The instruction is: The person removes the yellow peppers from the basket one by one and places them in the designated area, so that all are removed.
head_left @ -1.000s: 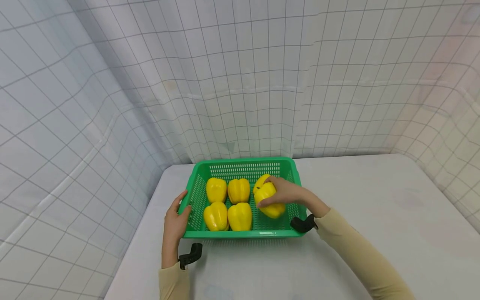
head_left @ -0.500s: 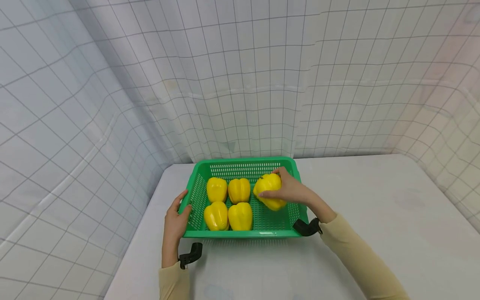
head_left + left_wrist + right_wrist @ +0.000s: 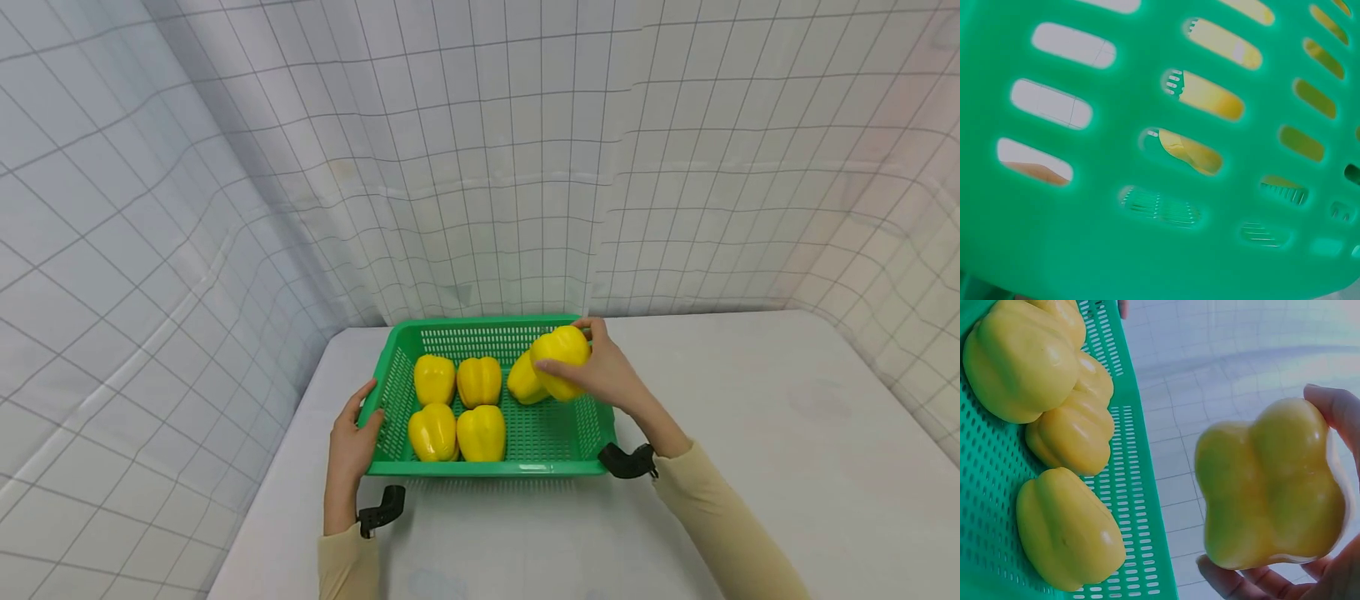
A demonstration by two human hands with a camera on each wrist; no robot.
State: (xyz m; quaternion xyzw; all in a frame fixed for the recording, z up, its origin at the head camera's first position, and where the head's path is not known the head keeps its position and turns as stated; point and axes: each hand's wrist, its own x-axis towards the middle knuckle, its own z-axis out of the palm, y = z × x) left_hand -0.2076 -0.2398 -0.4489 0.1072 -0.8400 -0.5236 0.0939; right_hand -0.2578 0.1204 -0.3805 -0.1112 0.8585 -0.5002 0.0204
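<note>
A green plastic basket (image 3: 487, 469) with slotted walls holds several yellow bell peppers. My left hand (image 3: 352, 442) grips its left rim; the left wrist view is filled by the slotted basket wall (image 3: 1110, 150). My right hand (image 3: 615, 379) holds a yellow bell pepper (image 3: 561, 360) between thumb and fingers, raised over the back right of the basket. In the right wrist view the lobed end of this held pepper (image 3: 1266, 487) faces the camera. Behind it in the head view, another bell pepper (image 3: 523, 383) lies in the basket, partly hidden.
Several bell peppers sit in two rows at the basket's left, among them a front one (image 3: 482, 433) and a back one (image 3: 433, 380). The basket stands on a white table (image 3: 750, 417). Grid-patterned white curtains (image 3: 480, 208) rise behind and at both sides.
My right hand has lifted the bell pepper up and moved it back and to the right, uncovering more of the one behind. The left hand stays at the basket rim.
</note>
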